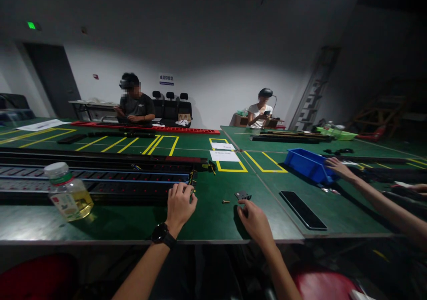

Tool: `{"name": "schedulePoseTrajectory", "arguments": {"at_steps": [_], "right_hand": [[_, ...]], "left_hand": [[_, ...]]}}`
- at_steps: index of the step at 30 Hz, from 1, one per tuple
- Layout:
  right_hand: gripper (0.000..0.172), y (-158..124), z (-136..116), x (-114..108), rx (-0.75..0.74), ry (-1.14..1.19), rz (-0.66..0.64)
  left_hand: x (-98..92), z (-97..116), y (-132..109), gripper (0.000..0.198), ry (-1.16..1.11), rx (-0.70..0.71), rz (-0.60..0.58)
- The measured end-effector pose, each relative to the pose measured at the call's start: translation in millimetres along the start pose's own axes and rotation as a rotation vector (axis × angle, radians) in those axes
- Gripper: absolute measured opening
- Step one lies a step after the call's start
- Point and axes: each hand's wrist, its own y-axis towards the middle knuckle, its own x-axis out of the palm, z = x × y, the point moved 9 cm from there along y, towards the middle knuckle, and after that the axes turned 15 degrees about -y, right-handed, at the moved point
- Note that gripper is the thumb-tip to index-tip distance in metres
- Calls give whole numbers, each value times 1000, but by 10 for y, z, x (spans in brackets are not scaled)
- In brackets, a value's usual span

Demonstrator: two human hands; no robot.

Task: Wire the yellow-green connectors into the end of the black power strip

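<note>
My left hand (181, 204), with a black watch on its wrist, has its fingers bent over the near right end of a long black rail (133, 188). Yellow and black wires (192, 175) come out of that end, just beyond my fingertips. My right hand (255, 220) is closed at the near edge of a small black bracket (243, 195), which lies on the green table. The fingertips touch the bracket; the thumb is partly hidden. Left of the bracket lies a small brass-coloured screw (226, 201).
A bottle (68, 193) of yellow liquid stands at the left. To the right lie a black phone (303, 210) and a blue bin (308, 164), with another person's hand (340, 167) at its edge. Paper labels (224, 156) lie ahead. Two people sit across the table.
</note>
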Motion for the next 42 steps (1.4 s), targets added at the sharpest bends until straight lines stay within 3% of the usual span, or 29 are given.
{"name": "schedulePoseTrajectory", "arguments": {"at_steps": [6,10,15,18,23,28,31,35,42], "right_hand": [[31,62,-416,12,-288,-37,29],[27,182,-719,151,-393,-90,-77],[30,530,-603,219,-229,-388,-182],[30,760,-527,158,-104,-493,-166],[29,1091,-1004,232,-174,-213,-123],[30,1394,-1563,583,-194,119,-183],[27,1461,-1738,775,-210,208,-230],[23,1470,-1601,858,-162,255,-218],[38,1600,-857,732,49,144,-184]], "left_hand": [[11,0,-15,13,1,-24,-17],[41,13,-37,12,-32,-38,-58],[57,-34,-56,12,-86,-93,-57],[65,-52,-62,10,-118,-105,-47],[67,-51,-58,12,-133,-111,-51],[73,-45,-58,12,-107,-103,-60],[88,-55,-65,11,-102,-103,-63],[104,-66,-67,12,-117,-108,-70],[99,-49,-41,13,-95,-94,-82]]}}
